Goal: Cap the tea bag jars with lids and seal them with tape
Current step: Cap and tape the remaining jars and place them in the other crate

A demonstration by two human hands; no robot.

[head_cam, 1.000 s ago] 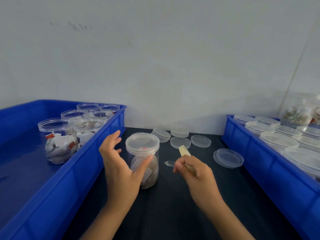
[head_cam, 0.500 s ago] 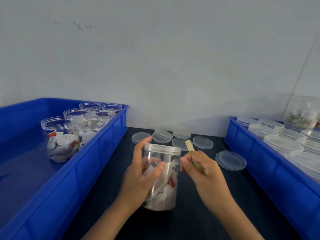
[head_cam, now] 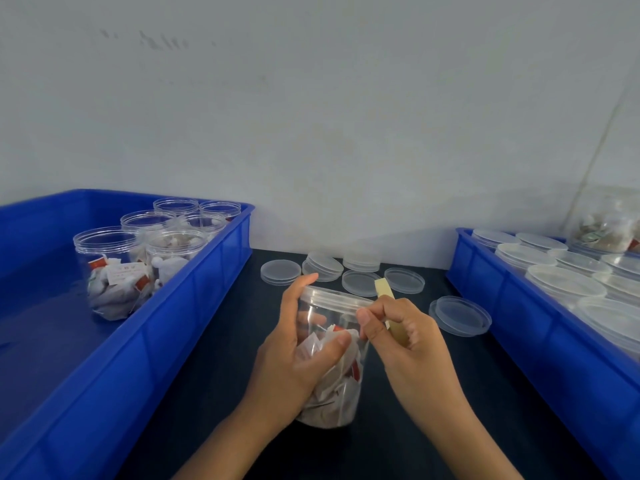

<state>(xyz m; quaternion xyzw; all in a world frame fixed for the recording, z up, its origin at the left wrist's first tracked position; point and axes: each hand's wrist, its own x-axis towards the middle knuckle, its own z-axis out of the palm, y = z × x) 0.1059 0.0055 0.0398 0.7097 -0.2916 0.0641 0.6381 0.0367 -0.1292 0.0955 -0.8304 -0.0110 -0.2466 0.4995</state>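
Low in the middle of the frame, the left hand (head_cam: 294, 355) gripped a clear jar (head_cam: 332, 379) of tea bags, thumb across its front wall and fingers curled round the far side up to the rim. The jar was tilted toward the camera, and a clear lid (head_cam: 337, 297) sat on its mouth. Whether the jar's base touched the dark table (head_cam: 214, 393) could not be told.

Just right of the jar, the right hand (head_cam: 398, 336) was closed round a yellowish strip (head_cam: 384, 287), likely tape backing, whose upper end stuck out above the fingers; the thumb tip lay against the jar just under the lid's edge. No clear tape could be made out.

Behind the hands, toward the wall, loose lids (head_cam: 360, 282) lay scattered on the table, some stacked, one more at centre right beside the right bin (head_cam: 519, 327).

At left, a blue bin (head_cam: 166, 327) held open jars (head_cam: 114, 271) with tea bags in its far corner. The right bin, at the frame's right edge, held capped jars (head_cam: 564, 282) in rows, with another jar of tea bags (head_cam: 613, 226) blurred at its back.
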